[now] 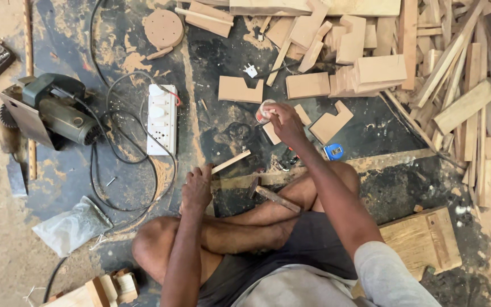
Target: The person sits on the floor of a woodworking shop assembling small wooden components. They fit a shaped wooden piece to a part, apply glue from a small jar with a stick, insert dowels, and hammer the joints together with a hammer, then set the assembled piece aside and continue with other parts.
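I sit cross-legged on a dark floor mat. My left hand [198, 187] is closed around one end of a thin wooden stick [231, 161], which points up and to the right just above the floor. Stretched forward, my right hand [284, 120] grips a small round white container with a red edge [264, 110], next to notched wooden pieces [331, 123]. A hammer [274, 196] lies against my leg, between my two arms.
A circular saw [52, 111] sits at the left with its cable looping to a white power strip [161, 119]. Piles of wood offcuts [427, 62] fill the top and right. A blue tape measure [334, 151], a plastic bag [72, 226] and a wooden board [424, 239] lie near me.
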### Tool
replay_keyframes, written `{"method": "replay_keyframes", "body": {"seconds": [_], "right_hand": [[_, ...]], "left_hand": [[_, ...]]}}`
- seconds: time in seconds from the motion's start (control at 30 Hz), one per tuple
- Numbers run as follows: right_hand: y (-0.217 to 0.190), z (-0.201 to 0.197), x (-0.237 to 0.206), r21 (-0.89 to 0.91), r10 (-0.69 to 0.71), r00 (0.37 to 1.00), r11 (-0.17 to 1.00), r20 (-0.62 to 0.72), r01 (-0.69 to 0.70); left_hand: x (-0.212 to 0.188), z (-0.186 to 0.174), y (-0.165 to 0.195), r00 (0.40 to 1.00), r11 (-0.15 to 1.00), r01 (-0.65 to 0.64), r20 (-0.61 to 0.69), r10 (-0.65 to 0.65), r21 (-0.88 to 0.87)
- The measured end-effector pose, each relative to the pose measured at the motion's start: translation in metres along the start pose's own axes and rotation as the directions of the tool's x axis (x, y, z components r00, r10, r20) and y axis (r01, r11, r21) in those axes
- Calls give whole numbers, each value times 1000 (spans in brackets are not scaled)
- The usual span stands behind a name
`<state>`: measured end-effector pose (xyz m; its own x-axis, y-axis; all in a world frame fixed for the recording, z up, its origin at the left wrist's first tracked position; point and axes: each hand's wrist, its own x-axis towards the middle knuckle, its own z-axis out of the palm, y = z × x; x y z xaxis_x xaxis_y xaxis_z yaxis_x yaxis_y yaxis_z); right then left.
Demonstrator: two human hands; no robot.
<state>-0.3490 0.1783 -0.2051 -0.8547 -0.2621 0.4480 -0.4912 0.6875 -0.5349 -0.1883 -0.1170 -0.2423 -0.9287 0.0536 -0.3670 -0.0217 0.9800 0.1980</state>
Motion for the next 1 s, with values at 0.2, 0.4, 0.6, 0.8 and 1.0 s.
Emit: {"method": "replay_keyframes", "body": {"seconds": [0.2, 0.4, 0.6, 0.8, 1.0], "right_hand": [[2, -6, -4, 230, 220, 976, 949, -2, -213], [9, -6, -3, 233, 208, 976, 954, -71, -186], [20, -2, 0, 230, 226, 972, 951, -58, -207], [29, 2, 3, 171, 270, 963, 948, 7, -267], [25, 0, 5, 275, 294, 956, 917, 20, -288]], "left_hand": [[3, -2, 0, 999, 1000, 9, 31, -9, -18], [3, -5, 2, 999, 999, 20, 43, -18, -37], [6, -2, 2, 998, 999, 28, 59, -26, -25], [8, -3, 2, 999, 999, 29, 39, -28, -42], [9, -4, 2, 998, 998, 35, 52, -32, -48]]}}
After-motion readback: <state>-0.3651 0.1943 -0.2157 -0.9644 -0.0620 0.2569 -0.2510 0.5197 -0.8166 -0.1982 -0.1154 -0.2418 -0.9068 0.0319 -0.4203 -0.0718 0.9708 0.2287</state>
